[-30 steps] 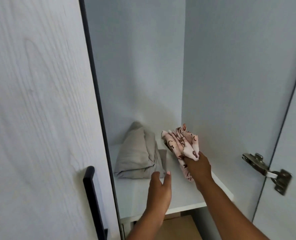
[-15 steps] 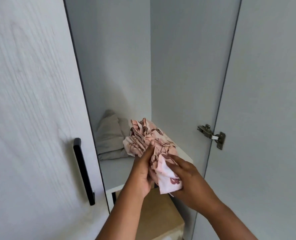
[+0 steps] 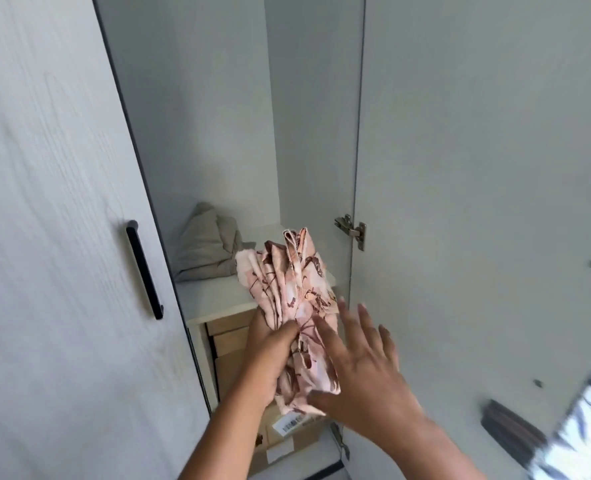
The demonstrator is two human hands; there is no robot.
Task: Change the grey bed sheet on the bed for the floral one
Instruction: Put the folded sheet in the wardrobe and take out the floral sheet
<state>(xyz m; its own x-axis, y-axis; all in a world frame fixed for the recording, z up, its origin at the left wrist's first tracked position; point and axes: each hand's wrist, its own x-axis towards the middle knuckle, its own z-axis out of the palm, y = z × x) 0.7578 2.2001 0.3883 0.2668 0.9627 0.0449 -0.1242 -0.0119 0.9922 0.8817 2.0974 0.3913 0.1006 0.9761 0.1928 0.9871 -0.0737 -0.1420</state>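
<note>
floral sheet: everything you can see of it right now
The floral sheet is thin, soft-looking pale pink cloth printed with dark red-brown flowers and stems. It is bunched into a creased, loosely folded bundle, roughly upright, a hemmed edge at the top, held in front of the wardrobe shelf. The left hand grips its lower left side, thumb over the front; the right hand lays straight, spread fingers against its right side.

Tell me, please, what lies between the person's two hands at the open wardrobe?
The bundled floral sheet, seen in the head view: the left hand grips its left side, and the open right hand lies against its right side.
</note>
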